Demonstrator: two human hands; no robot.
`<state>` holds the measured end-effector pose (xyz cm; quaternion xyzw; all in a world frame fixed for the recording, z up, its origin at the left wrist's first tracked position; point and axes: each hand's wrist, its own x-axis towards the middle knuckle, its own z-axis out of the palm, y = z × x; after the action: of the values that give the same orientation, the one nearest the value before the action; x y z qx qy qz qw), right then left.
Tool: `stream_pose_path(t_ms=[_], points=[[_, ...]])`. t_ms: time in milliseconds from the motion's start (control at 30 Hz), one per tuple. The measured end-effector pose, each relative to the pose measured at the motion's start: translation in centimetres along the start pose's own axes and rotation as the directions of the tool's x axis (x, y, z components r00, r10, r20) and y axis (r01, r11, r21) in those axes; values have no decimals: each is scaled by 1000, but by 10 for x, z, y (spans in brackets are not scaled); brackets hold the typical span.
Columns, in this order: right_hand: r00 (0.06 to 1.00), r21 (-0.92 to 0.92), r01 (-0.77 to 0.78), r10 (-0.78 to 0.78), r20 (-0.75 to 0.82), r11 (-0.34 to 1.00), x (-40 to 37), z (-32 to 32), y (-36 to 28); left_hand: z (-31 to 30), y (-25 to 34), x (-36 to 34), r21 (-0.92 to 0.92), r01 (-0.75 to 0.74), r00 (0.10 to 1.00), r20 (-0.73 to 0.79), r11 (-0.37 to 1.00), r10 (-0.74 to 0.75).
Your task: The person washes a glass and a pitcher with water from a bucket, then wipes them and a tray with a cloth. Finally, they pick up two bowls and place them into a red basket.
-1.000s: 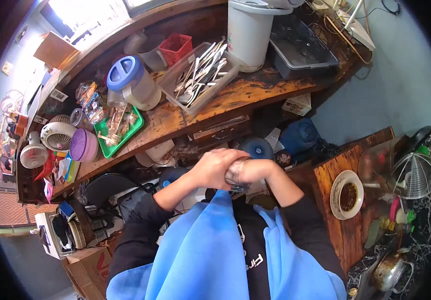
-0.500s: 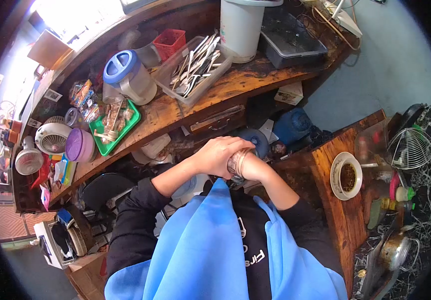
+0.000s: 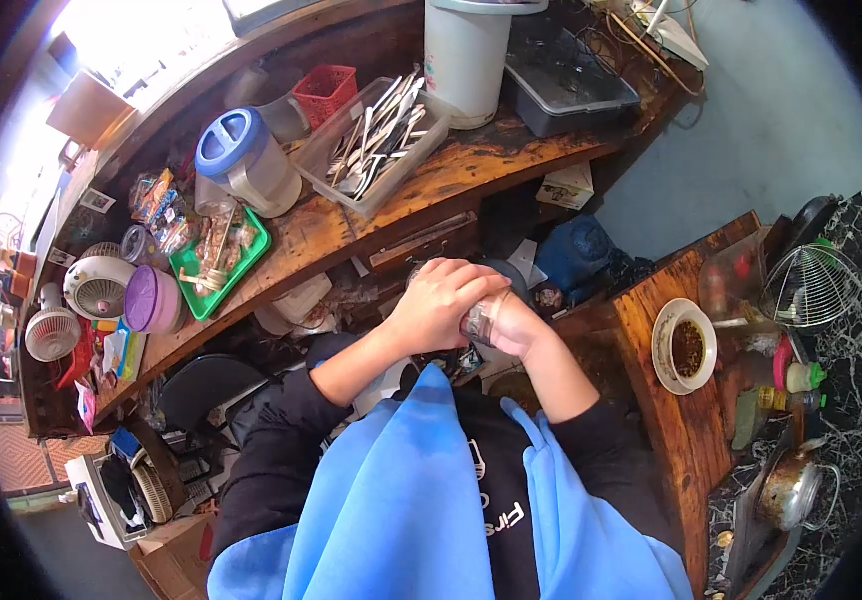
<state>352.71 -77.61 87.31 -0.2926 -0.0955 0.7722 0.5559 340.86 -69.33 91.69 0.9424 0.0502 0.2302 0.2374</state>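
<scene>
In front of my chest, both hands are closed around a small clear container [image 3: 478,321], which looks like a jar. My left hand [image 3: 443,300] lies over the top of it, fingers reaching across toward the other wrist. From the right side, my right hand [image 3: 517,327] grips it, with most of its fingers hidden behind the container and the left hand. What is inside cannot be made out. The hands are above the floor, between the long wooden counter [image 3: 336,232] and the wooden side table [image 3: 666,440].
The counter carries a plastic bin of utensils [image 3: 356,190], a blue-lidded pitcher [image 3: 261,180], a green tray [image 3: 231,285] and a purple tub [image 3: 154,300]. On the side table stands a bowl of dark sauce [image 3: 663,345]. A metal pot [image 3: 789,490] is farther right.
My left hand has shifted a little left and up, turning over the container. The right hand has rotated slightly, still gripping it. The view has moved slightly.
</scene>
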Motion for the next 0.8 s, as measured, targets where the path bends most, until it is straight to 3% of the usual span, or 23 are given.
stream_pose_path(t_ms=[67,100,133,167,200,233,267,300,333,367,400,433,467,533,567,600,633,667,733,800], points=[[966,-336,209,-248,-78,918,-8,12,-1,5,-3,-5,-46,47,999,-9,998,-48],[940,-631,187,-324,-108,753,-18,20,-10,8,-4,-9,-157,172,977,-97,973,-188],[866,-750,321,-500,-15,579,-31,28,-19,12,-6,-13,-275,277,929,-168,920,-330],[812,-691,421,-583,0,587,-44,37,-31,20,-16,-19,-444,303,888,-191,843,-419],[750,-628,518,-662,6,581,-55,44,-41,24,-21,-27,-746,350,815,-56,567,-576],[698,-571,591,-716,8,570,-62,47,-46,31,-21,-33,-934,221,794,6,279,-608],[644,-511,659,-765,3,553,-66,48,-49,34,-17,-37,-997,65,782,81,-48,-618],[596,-678,585,-803,-12,445,-58,38,-44,33,-10,-39,-974,19,827,143,-228,-543],[594,-760,563,-799,98,325,-43,35,-36,39,-10,-43,-973,20,825,146,-230,-545],[597,-885,466,-741,307,8,-24,19,-18,47,-13,-47,-900,-32,807,233,-434,-542],[596,-873,468,-680,427,-138,-18,19,4,52,-15,-48,-785,-89,794,316,-614,-519],[508,-817,532,-689,517,-221,-13,28,19,43,-6,-34,-823,-102,694,343,-559,-633],[543,-833,494,-660,519,-248,-20,44,23,36,-10,-33,-737,-68,845,316,-672,-431],[603,-777,490,-490,630,-396,-25,47,22,41,-32,-37,-966,80,952,147,-247,-268],[582,-762,531,-494,646,-371,-21,46,15,44,-24,-47,-712,-45,808,387,-701,-444],[561,-745,570,-498,662,-348,-14,45,5,51,-22,-51,-980,181,822,102,88,-561],[627,-893,433,-670,397,-124,-9,44,8,61,-29,-59,-904,48,915,210,-424,-344],[567,-914,404,-774,283,-38,-3,47,-2,60,-29,-58,-560,17,981,171,-828,-96],[481,-937,315,-825,295,-152,-3,59,0,59,-25,-52,-613,9,969,201,-790,-145],[624,-847,237,-594,508,-475,-16,67,21,61,-26,-50,-855,-222,820,96,-468,-565]])
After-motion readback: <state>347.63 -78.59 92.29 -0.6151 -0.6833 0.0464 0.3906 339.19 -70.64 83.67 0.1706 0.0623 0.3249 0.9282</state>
